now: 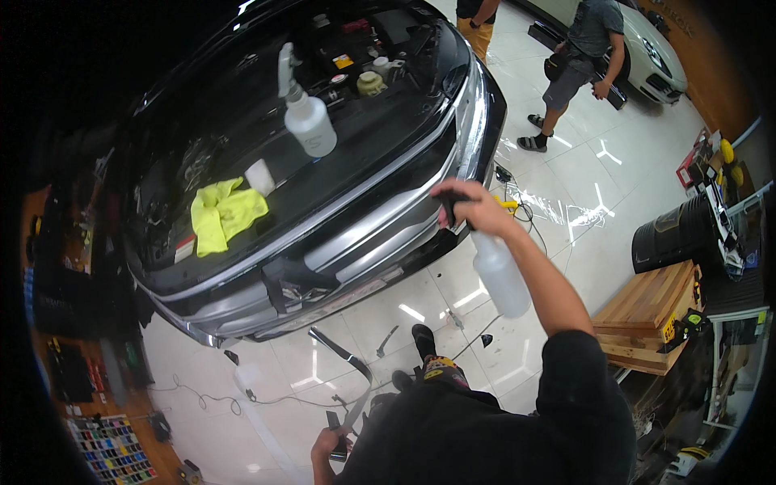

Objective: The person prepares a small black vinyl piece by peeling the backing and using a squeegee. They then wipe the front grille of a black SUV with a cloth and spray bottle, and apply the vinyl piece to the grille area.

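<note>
My right hand is wrapped around the black trigger head of a spray bottle, a translucent white one, near the front corner of a dark car. Low in the view, my left hand is closed on a long dark strip, which bends up and away over the floor; a dark piece beside the fingers is too small to name. A second white spray bottle stands on the car's front, under the raised hood. Left of it lie a yellow cloth and a small white block.
A person stands at the upper right by a white car; another is partly seen behind the dark car. Wooden boxes and a black drum stand at right. Cables cross the tiled floor, and a rack of coloured pieces is lower left.
</note>
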A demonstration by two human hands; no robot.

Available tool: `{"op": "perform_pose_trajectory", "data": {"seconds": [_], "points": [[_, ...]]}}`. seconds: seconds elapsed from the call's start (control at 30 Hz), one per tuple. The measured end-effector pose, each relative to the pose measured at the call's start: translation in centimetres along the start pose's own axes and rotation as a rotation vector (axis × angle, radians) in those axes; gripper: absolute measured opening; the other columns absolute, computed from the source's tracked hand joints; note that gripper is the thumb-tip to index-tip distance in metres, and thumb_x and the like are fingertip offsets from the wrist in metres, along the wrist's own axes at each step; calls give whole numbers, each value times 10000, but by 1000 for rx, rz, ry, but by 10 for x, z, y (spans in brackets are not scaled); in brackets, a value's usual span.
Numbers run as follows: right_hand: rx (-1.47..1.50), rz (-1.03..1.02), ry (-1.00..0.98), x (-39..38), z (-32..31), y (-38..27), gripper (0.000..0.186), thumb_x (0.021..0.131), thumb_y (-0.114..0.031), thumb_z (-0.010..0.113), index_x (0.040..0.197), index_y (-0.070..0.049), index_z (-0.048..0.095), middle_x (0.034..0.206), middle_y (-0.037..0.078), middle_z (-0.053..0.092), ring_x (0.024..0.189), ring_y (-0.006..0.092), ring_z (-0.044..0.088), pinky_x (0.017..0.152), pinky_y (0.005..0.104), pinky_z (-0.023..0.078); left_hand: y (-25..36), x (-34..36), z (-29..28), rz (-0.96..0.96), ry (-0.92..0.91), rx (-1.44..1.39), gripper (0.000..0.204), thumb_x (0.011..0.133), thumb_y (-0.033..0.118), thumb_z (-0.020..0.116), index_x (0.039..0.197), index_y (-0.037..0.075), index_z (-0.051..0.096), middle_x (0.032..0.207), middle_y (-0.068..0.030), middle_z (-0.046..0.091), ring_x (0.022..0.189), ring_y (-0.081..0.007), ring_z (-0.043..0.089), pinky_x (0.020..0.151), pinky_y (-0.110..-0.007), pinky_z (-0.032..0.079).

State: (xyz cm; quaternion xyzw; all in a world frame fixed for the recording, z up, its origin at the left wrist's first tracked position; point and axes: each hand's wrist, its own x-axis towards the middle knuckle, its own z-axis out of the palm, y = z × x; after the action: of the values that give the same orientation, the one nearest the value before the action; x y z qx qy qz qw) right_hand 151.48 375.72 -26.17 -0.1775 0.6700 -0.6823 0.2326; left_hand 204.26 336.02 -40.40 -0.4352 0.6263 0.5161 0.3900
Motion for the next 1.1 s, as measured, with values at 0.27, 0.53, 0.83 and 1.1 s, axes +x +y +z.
{"op": "perform_pose_trajectory", "data": {"seconds": [0.27,0.53,0.83,1.1], "points": [[-348,60,557,-152,112,102,214,827,-89,591,1014,9,622,809,70,650,762,130,610,688,279,478,-77,28,2,10,-145,-63,323,930,252,580,982,-55,668,711,-170,662,593,-253,677,545,-378,578],[-281,210,1077,-230,137,204,261,966,-234,630,897,17,633,742,42,649,676,109,583,636,270,468,-124,21,16,-214,-204,10,229,914,185,607,942,-39,646,705,-163,661,558,-250,664,514,-372,566],[-387,353,1415,-213,42,512,248,940,-229,650,941,19,665,741,125,661,675,210,607,661,368,477,-117,23,35,-220,13,321,382,942,332,621,1116,-8,611,736,-126,652,626,-204,621,548,-330,507],[-658,624,1278,-229,-17,765,189,873,-184,660,888,1,700,748,133,690,704,249,660,689,381,502,-21,164,109,-34,-18,-194,187,982,104,517,877,-10,622,723,-71,652,673,-151,620,641,-308,500]]}}
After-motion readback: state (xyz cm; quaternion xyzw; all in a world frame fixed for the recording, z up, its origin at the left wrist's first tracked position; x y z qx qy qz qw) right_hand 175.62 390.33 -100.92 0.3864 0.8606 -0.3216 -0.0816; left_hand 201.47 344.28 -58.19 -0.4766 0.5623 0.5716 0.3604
